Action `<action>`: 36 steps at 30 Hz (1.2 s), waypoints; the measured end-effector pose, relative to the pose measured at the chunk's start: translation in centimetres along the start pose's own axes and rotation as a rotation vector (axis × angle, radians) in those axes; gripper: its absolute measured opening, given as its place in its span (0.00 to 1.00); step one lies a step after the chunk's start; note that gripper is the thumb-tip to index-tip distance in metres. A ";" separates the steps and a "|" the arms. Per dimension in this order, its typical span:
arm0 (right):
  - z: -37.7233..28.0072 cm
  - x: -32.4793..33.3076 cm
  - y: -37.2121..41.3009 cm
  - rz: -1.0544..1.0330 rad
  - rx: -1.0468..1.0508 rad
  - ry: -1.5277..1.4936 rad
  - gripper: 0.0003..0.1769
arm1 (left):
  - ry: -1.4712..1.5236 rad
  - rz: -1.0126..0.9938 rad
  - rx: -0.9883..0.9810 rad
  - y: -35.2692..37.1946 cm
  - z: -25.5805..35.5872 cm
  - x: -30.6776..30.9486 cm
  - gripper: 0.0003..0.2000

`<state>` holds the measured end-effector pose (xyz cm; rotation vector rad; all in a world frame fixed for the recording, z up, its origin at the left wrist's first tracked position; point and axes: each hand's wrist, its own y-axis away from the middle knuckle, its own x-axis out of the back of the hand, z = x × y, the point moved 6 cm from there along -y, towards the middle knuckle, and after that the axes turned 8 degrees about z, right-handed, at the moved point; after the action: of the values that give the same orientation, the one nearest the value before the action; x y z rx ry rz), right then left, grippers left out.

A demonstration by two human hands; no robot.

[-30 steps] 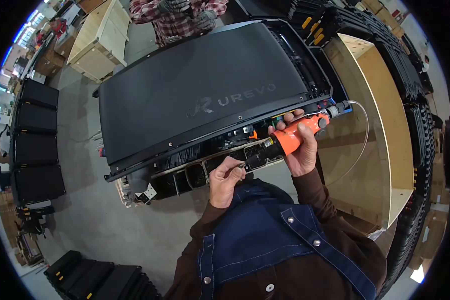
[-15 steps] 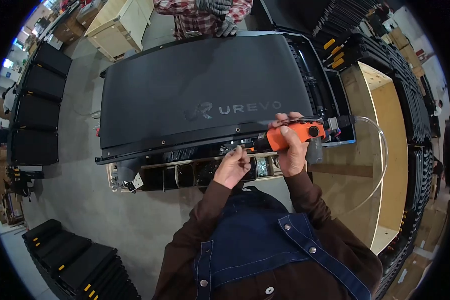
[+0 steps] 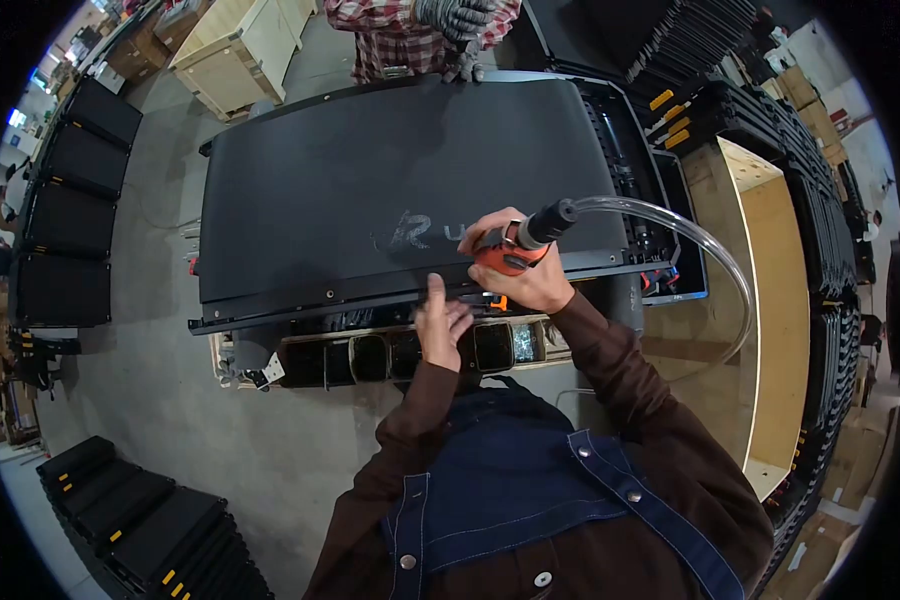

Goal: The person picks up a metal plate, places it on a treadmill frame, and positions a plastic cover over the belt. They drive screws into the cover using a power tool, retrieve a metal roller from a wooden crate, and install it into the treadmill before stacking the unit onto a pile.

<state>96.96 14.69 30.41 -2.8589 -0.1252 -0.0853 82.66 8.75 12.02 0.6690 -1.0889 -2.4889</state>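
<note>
In the head view my right hand (image 3: 536,288) is wrapped round an orange and black air screwdriver (image 3: 520,262), its hose end tipped up towards me. The tool stands over the near side rail (image 3: 380,284) of a black treadmill deck (image 3: 310,190); its tip is hidden under the hand. My left hand (image 3: 438,328) is just left of it by the rail, fingers apart and blurred, with nothing visible in it. Below the rail sits a row of dark bins (image 3: 368,356), one with shiny small parts (image 3: 523,342).
A clear hose (image 3: 715,245) arcs from the tool to the right, past an open wooden crate (image 3: 770,330). Across the deck, a person's gloved hand (image 3: 464,66) rests on its far edge. Stacked black decks (image 3: 140,510) stand at lower left and right.
My right hand has swung the screwdriver from lying sideways to upright and moved it left over the rail. My left hand has left the tool's tip, shifted slightly left, and opened its fingers.
</note>
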 end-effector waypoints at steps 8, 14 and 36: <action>1.6 -0.2 1.0 -0.006 0.025 0.116 0.21 | 0.169 0.122 -0.141 -2.0 2.5 -0.1 0.22; 2.2 1.3 -1.7 0.122 -0.121 -0.068 0.18 | 0.138 0.152 -0.163 -2.0 2.5 0.1 0.28; 15.8 -7.2 14.9 0.159 -0.816 0.090 0.09 | -1.209 0.577 -0.866 -11.8 4.5 31.7 0.12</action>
<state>91.94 4.22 10.71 -3.6516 0.2075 -0.2916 52.53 3.83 -3.12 -1.3117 -0.2223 -2.3241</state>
